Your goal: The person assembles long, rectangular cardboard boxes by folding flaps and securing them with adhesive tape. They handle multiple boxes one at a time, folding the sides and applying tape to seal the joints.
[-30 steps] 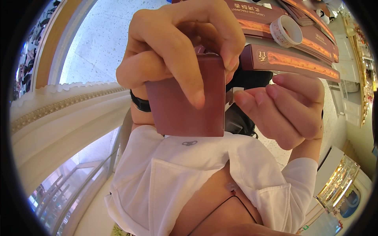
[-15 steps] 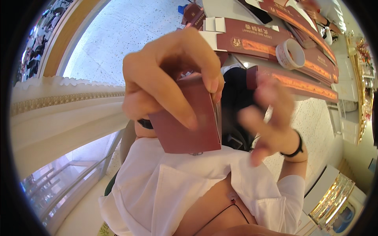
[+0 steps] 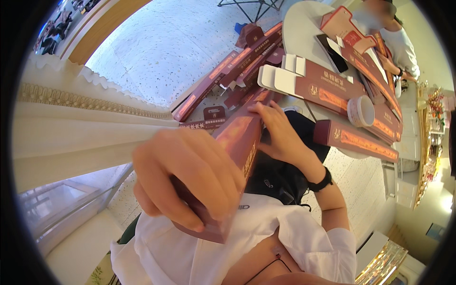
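A long maroon carton (image 3: 236, 132) with an orange printed panel slants from my lap up toward the table. My left hand (image 3: 190, 173) is wrapped round its near end, fingers over the top and left side, hiding part of that end. Farther along, my right hand (image 3: 285, 135) grips the carton's right edge, with fingertips on top and the thumb lower on the side. The carton's far end lies close to the white flaps of a flattened maroon carton (image 3: 325, 90) on the round white table (image 3: 297, 31).
More maroon cartons (image 3: 242, 64) lie heaped beyond my hands, left of the table. On the table are a black phone (image 3: 331, 53), a white ring-shaped roll or cup (image 3: 361, 111) and a closed carton (image 3: 361, 142). Another person (image 3: 401, 50) is across it. A pale curtain (image 3: 90, 114) hangs at left.
The carton has swung from end-on to lying lengthwise away from me. My left hand has moved down toward my lap; my right hand has moved up and left onto the carton.
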The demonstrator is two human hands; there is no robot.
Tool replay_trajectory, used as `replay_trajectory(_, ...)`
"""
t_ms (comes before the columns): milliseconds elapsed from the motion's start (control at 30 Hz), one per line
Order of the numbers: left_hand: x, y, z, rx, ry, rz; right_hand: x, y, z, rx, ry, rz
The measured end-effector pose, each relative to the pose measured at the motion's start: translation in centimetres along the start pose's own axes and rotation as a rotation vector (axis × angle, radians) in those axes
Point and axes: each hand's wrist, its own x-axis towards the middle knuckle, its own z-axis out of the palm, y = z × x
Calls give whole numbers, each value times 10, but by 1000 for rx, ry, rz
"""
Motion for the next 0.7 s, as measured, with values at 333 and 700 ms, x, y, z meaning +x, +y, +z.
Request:
replay_trajectory(333, -76, 37, -52, 1003, 557, -812, 48, 90, 101, -11, 220, 288)
replay_trajectory(700, -197, 12, -93, 435, 1098, -1115, 88, 109, 105, 123, 141, 469)
